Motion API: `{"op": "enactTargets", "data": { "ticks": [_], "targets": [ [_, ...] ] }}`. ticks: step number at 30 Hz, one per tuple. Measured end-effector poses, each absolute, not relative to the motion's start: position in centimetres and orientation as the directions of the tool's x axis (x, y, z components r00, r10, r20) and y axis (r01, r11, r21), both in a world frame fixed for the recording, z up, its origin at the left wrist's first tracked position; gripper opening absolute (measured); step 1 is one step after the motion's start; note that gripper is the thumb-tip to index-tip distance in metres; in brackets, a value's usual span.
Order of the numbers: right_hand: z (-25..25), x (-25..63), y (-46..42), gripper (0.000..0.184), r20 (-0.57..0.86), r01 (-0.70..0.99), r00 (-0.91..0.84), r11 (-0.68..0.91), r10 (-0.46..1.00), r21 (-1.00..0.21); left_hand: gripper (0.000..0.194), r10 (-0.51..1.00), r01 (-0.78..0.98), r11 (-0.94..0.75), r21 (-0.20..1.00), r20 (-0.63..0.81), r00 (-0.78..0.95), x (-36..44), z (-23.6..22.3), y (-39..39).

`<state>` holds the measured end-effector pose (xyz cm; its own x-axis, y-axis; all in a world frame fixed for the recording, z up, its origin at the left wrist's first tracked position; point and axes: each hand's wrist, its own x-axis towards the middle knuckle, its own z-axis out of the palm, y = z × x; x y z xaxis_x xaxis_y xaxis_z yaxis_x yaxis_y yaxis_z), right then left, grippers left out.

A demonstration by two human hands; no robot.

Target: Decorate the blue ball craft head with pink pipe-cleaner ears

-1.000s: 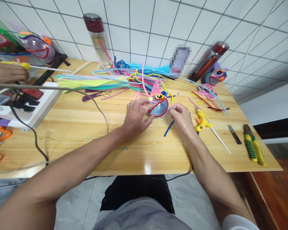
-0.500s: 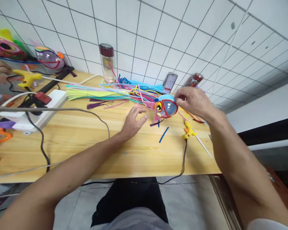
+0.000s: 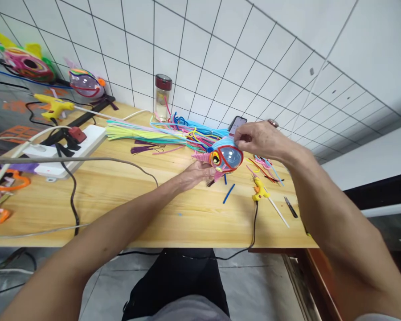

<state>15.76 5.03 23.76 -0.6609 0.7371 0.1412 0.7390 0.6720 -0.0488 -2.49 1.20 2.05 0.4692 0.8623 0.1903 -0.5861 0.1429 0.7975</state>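
Note:
A craft fish (image 3: 226, 157) with a clear blue dome, red rim, yellow eye and pink fins is held just above the wooden table (image 3: 127, 200). My right hand (image 3: 259, 139) pinches its top right edge from above. My left hand (image 3: 196, 171) cups it from below left, fingers curled against the pink fin. A short blue pipe-cleaner piece (image 3: 228, 193) lies on the table under the fish. A yellow glue gun (image 3: 261, 191) rests to the right of it.
A heap of coloured pipe cleaners (image 3: 167, 133) lies behind the fish, beside a red-capped bottle (image 3: 162, 97) and a phone (image 3: 237, 125). A white power strip (image 3: 70, 149) and cables sit at left, with a second glue gun (image 3: 53, 106) and finished fish (image 3: 85, 83) beyond. Small cutters (image 3: 291, 207) lie at right.
My left hand, open on the table half a second ago, has come up under the fish and closed against it. My right hand still pinches the fish's top. The camera has tilted upward.

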Motion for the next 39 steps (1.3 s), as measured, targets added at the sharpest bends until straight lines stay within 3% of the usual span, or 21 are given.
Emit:
{"op": "enactTargets", "data": {
  "ticks": [5,11,15,28,39],
  "targets": [
    [22.9,15.2,5.1,0.013,0.144,0.746,-0.653,0.664,0.743,-0.043,0.063,0.892,-0.637,0.016,0.771,0.277,0.358,-2.2,2.1,1.4],
    [22.2,15.2,4.3,0.013,0.165,0.782,-0.582,0.604,0.796,-0.158,0.055,0.880,-0.603,0.087,0.793,0.223,0.420,-2.3,2.2,1.0],
    [22.2,15.5,3.8,0.017,0.218,0.809,-0.502,0.544,0.837,-0.224,0.062,0.892,-0.643,0.096,0.760,0.221,0.394,-2.3,2.4,0.9],
    [20.2,14.4,4.4,0.021,0.230,0.827,-0.538,0.561,0.811,-0.046,0.063,0.903,-0.631,0.107,0.768,0.190,0.385,-2.3,2.3,0.9],
    [20.0,14.6,4.4,0.020,0.186,0.837,-0.533,0.547,0.825,-0.028,0.061,0.895,-0.598,0.059,0.799,0.223,0.386,-2.2,2.3,0.8]
  ]
}}
